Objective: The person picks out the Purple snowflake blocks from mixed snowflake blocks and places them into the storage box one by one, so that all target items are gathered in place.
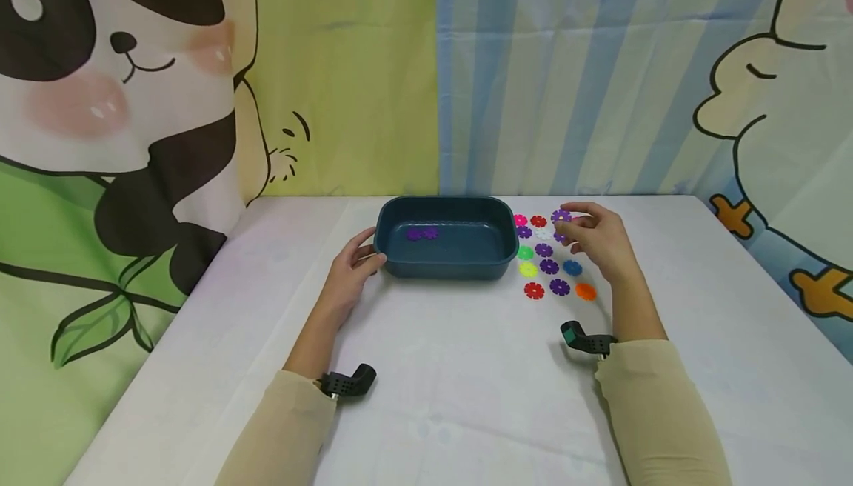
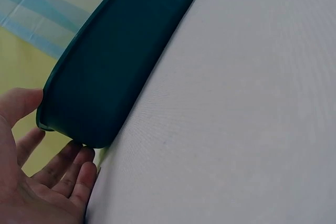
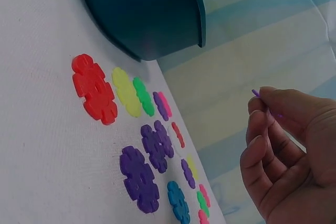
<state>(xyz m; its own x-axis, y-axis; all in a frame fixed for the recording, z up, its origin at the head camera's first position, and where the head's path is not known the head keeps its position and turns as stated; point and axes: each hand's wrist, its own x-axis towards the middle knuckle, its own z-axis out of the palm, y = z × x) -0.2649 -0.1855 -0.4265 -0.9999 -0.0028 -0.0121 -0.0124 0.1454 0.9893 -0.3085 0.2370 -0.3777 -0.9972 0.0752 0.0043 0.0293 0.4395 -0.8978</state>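
A dark teal plastic basin (image 1: pixel 446 267) stands on the white table with two purple flower-shaped pieces (image 1: pixel 422 233) lying inside. My left hand (image 1: pixel 345 271) holds the basin's left end, thumb at the rim and the other fingers against its outer wall; the left wrist view shows this hand (image 2: pixel 47 171) below the rim. Between thumb and forefinger my right hand (image 1: pixel 600 238) pinches a purple flower piece (image 1: pixel 561 215), raised above the others. That piece (image 3: pixel 255 93) appears nearly edge-on in the right wrist view, partly covered by the fingers.
Right of the basin lie several flat flower pieces, among them red (image 1: pixel 534 291), yellow (image 1: pixel 528 270), green (image 1: pixel 525 253), blue (image 1: pixel 572 268), orange (image 1: pixel 586 292) and purple (image 1: pixel 560 287) ones. A printed cloth (image 1: pixel 373 78) hangs behind the table's far edge.
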